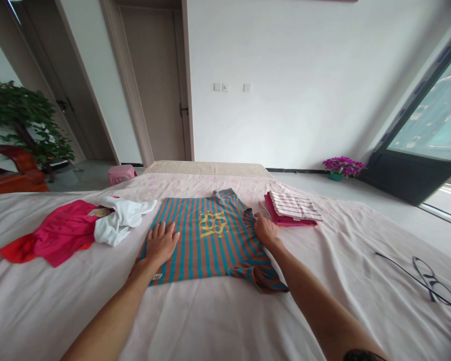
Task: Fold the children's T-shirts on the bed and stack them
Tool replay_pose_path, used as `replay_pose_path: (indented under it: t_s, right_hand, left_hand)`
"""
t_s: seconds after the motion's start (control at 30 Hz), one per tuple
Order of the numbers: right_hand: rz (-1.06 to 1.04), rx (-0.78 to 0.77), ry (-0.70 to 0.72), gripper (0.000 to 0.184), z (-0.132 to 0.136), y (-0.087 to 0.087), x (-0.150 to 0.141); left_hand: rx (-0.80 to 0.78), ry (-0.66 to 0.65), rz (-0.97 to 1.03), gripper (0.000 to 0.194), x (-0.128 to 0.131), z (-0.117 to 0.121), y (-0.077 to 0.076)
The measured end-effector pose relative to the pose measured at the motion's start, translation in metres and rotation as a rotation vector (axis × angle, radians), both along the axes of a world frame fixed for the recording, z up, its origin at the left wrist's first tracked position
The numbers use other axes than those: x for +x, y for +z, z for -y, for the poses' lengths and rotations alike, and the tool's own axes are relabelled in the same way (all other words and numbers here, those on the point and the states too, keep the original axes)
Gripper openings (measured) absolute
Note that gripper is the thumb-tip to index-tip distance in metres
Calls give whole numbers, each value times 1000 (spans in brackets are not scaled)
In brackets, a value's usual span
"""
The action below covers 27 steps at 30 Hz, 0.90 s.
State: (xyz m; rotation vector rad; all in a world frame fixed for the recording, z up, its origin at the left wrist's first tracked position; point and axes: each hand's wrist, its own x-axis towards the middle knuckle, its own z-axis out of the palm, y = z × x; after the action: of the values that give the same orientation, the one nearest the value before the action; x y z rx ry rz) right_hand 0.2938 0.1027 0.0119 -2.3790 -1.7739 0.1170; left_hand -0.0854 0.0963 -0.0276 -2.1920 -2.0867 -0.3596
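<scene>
A teal and brown striped T-shirt [190,255] with yellow lettering lies spread sideways on the bed, its collar toward the right. My left hand [161,244] rests flat on the shirt's hem end, fingers spread. At the collar edge, the fingers of my right hand [266,230] are curled in and closed on the shirt's fabric. One short sleeve [265,276] lies toward me, a little bunched; the other points away. Just beyond my right hand sits a stack of folded clothes [295,205], a red-striped white piece on top.
Crumpled pink and red clothing [65,230] and a white garment [122,220] lie to the left. Black-framed glasses [428,281] rest at the right on the pale bed sheet [210,321]. A pink stool [122,174] and purple flowers [344,165] stand beyond the bed.
</scene>
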Motion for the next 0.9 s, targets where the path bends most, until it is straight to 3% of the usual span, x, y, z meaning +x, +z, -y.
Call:
replay_pose_path:
  t_s: [0.1, 0.2, 0.33, 0.4, 0.47, 0.63, 0.77, 0.9]
  right_hand:
    - [17, -3, -23, 39, 3, 3, 8]
    - [83, 65, 26, 38, 7, 11, -6]
    - [150, 179, 379, 45, 18, 11, -37]
    - [134, 147, 568, 50, 25, 4, -44]
    - [122, 83, 648, 53, 31, -7, -39]
    - [134, 31, 525, 55, 39, -23, -4]
    - [166, 46, 436, 51, 46, -19, 14]
    - [149, 109, 390, 42, 53, -9, 16]
  left_hand:
    - [4, 46, -50, 58, -4, 3, -6]
    - [40, 51, -68, 57, 2, 8, -3]
    - [62, -133, -60, 58, 9, 18, 2]
    - [12, -233, -49, 60, 5, 23, 2]
    - [-29, -278, -53, 61, -5, 29, 1]
    - [-25, -282, -78, 59, -42, 47, -5]
    - [-32, -205, -79, 57, -62, 65, -7]
    - [-30, -141, -90, 54, -62, 74, 1]
